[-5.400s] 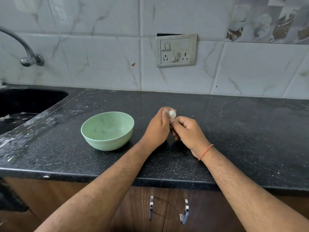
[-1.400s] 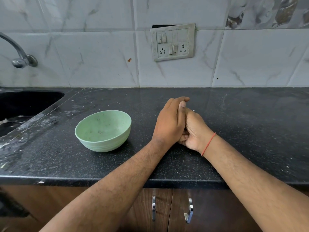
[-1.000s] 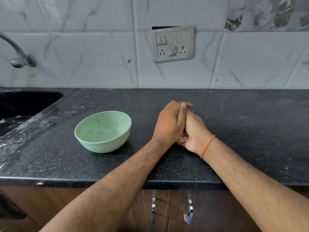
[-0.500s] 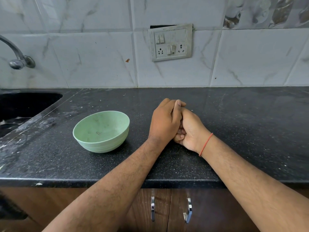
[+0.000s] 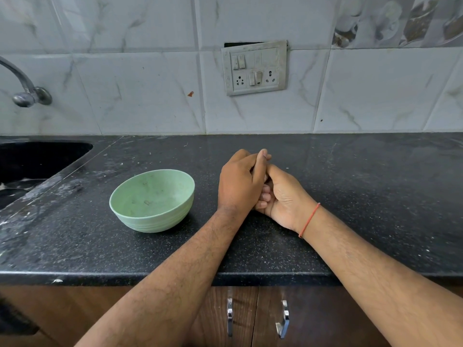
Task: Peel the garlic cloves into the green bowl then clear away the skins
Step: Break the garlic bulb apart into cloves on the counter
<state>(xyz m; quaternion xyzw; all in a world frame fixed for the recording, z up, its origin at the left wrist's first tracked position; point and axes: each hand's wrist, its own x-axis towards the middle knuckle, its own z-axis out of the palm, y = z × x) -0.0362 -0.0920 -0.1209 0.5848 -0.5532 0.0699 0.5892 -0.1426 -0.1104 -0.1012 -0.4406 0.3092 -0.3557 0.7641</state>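
Green bowl [image 5: 152,200] sits on speckled black counter [image 5: 375,196] below marbled tiles [image 5: 140,96].

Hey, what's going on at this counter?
A person's left hand and right hand rest clasped together on the black counter, just right of a green bowl. No garlic clove shows; whether the fingers hide one can't be told. The bowl holds only tiny specks. A sink sits at far left.

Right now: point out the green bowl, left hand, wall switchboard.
green bowl [image 5: 140,216], head view, outer front wall.
left hand [image 5: 238,186], head view, back of hand.
wall switchboard [image 5: 254,68], head view, plate centre.
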